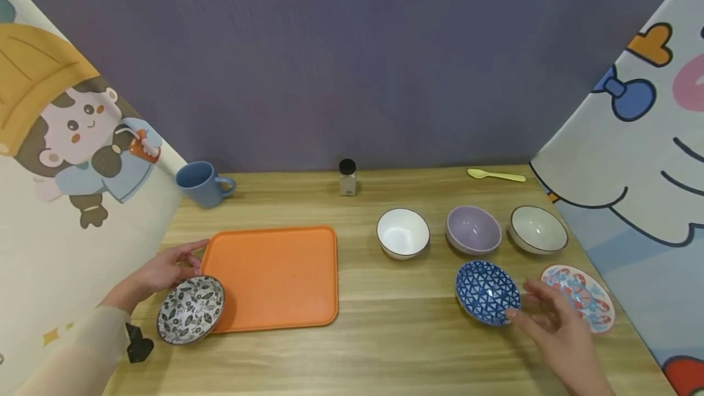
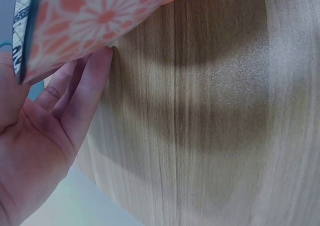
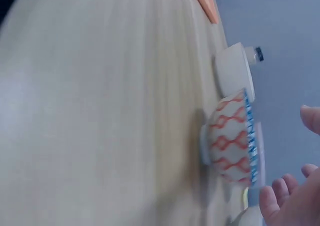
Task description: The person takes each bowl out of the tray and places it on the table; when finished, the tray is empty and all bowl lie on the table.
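At the left, my left hand (image 1: 170,269) grips the rim of a bowl (image 1: 191,310) with a black-and-white leaf pattern inside, tilted over the near left corner of an orange tray (image 1: 275,277). In the left wrist view the bowl's outer side (image 2: 102,15) shows red flower shapes, and the fingers reach beneath it. My right hand (image 1: 561,329) is beside the right edge of a blue-and-white patterned bowl (image 1: 487,292), thumb and fingers spread. From the right wrist, this bowl (image 3: 230,141) stands upright on the table, red-patterned outside, apart from the hand.
Behind the blue bowl stand a white bowl (image 1: 403,234), a purple bowl (image 1: 473,230) and a pale green bowl (image 1: 538,230). An oval patterned plate (image 1: 596,304) lies at the right edge. Farther back are a blue mug (image 1: 202,185), a black-capped jar (image 1: 348,179) and a yellow spoon (image 1: 495,175).
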`<state>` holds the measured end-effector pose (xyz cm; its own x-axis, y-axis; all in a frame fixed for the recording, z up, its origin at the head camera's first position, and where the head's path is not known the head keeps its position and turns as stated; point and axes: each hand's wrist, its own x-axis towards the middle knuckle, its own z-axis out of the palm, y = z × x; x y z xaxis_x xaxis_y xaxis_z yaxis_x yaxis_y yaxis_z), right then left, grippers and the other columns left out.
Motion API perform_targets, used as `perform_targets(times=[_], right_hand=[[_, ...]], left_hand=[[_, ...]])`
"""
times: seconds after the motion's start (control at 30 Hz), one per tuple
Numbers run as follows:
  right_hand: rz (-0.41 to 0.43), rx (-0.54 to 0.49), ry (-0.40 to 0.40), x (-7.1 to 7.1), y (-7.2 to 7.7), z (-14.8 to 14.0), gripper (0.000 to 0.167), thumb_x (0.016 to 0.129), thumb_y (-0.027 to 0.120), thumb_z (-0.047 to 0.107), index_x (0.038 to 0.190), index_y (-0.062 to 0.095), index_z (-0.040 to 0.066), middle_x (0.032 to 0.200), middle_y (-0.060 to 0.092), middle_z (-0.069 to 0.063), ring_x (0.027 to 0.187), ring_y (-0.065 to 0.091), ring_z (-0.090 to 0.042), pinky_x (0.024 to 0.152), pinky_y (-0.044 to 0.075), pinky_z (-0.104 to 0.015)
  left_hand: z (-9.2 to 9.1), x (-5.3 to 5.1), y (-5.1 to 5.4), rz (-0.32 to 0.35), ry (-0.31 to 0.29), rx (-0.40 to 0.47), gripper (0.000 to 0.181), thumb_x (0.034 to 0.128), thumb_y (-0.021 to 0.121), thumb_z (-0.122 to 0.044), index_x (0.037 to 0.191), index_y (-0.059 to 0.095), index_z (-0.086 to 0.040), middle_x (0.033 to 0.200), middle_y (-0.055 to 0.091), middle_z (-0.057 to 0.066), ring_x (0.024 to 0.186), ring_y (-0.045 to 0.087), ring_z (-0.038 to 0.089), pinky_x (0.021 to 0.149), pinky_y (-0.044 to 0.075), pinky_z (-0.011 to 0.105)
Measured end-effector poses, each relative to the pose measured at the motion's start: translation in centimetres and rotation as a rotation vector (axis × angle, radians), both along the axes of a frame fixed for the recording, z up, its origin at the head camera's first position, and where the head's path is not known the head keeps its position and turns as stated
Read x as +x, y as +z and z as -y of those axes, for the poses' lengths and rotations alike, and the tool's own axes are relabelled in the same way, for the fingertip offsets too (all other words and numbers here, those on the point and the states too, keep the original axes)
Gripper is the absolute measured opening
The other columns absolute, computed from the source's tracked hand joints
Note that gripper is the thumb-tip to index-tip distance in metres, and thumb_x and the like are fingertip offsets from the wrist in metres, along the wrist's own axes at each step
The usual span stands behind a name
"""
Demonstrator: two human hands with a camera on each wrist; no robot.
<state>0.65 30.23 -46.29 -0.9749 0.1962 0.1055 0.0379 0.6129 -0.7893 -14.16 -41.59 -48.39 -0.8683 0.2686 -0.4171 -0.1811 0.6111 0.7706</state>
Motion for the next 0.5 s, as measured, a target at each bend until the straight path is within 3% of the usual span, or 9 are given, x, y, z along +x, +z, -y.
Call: perform_targets(times=[0.13,0.27,0.5], right_hand=[[-0.029,0.018,0.065,-1.7,2.0,1.1,0.062,0.089,0.081,0.017,0.144,0.054,0.005,0.127,0.054,0.026,0.109,0.054,0.010,0.081,0.049,-0.008],[-0.065,-0.016,0.179,-3.7,3.4,3.2,0.059,0.090,0.080,0.014,0.142,0.055,0.006,0.128,0.058,0.022,0.109,0.056,0.006,0.082,0.051,-0.012],[-0.104,-0.159,0.398,-7.7,3.9,8.3,0.055,0.089,0.078,0.006,0.139,0.057,0.006,0.131,0.063,-0.012,0.112,0.060,-0.006,0.082,0.054,-0.019]], left_hand=[[0.1,0.1,0.1,-0.017,-0.014,-0.010,0.074,0.0965,0.059,0.003,0.162,0.025,-0.002,0.110,0.060,0.021,0.060,0.047,0.010,0.050,0.042,0.025],[0.0,0.0,0.3,-0.027,-0.018,-0.020,0.073,0.0963,0.059,0.002,0.161,0.025,-0.001,0.109,0.061,0.020,0.059,0.046,0.010,0.050,0.042,0.025],[-0.2,0.0,0.2,-0.026,-0.019,-0.040,0.074,0.0951,0.059,0.003,0.161,0.025,0.000,0.108,0.062,0.020,0.063,0.051,0.013,0.051,0.045,0.028]])
